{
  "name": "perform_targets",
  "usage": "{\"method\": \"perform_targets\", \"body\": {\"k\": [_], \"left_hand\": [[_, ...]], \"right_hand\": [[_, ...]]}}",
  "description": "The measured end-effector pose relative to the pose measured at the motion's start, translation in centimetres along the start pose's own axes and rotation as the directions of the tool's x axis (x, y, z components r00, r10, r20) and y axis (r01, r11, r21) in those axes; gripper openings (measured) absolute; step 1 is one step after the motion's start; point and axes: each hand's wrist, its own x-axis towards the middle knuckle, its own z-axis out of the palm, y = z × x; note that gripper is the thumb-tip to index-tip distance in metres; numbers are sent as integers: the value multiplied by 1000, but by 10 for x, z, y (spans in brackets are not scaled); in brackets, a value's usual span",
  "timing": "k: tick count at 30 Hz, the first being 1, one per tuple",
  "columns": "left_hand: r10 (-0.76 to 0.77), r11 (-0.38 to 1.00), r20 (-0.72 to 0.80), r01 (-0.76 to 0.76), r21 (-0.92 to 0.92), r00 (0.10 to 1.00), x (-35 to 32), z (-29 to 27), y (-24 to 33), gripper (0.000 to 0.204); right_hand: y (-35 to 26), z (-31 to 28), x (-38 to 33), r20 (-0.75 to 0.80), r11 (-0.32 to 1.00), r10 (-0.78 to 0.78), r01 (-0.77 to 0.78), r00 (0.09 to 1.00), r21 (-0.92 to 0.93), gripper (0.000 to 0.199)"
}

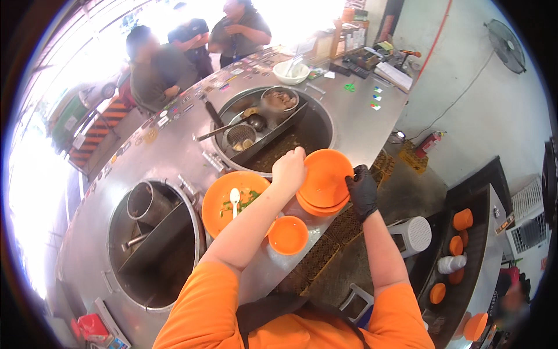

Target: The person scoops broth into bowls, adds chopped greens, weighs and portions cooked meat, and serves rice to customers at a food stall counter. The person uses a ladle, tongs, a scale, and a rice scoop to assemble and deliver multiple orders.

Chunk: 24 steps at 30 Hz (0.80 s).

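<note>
A stack of orange bowls (326,177) is held over the counter's near edge, between my two hands. My right hand (362,191), in a black glove, grips the stack's right rim. My bare left hand (290,168) is closed at the left rim of the top bowl, its fingertips partly hidden. Under my left forearm lies an orange plate (215,205) with chopped greens and a white spoon (235,196). A smaller orange bowl (289,236) sits beside the plate, nearer to me.
Ahead is a divided round pot (330,125) with broth, ladles and strainers; another divided pot (110,244) is at left. A white bowl (291,72) stands at the back. Several people are beyond the counter. A stool (415,232) and a shelf with orange bowls (462,218) are at right.
</note>
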Motion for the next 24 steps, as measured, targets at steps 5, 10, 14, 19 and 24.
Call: {"method": "perform_targets", "body": {"k": [5,10,14,19,24], "left_hand": [[-39,999,14,39,5,999,-2,-3,5,25],[223,968,-175,-240,-80,959,-14,-4,14,23],[351,784,-269,-439,-439,897,-22,2,23,24],[239,751,-329,-389,-534,914,-25,8,36,37],[276,829,-415,-433,-355,867,-28,8,46,46]], "right_hand": [[3,-4,9,24,995,-41,39,999,87,23],[11,-7,10,62,973,-124,110,990,201,26],[19,3,5,-11,942,-149,145,989,302,22],[22,15,8,-222,841,-103,204,970,501,20],[11,4,7,-58,710,-174,166,983,684,27]]}}
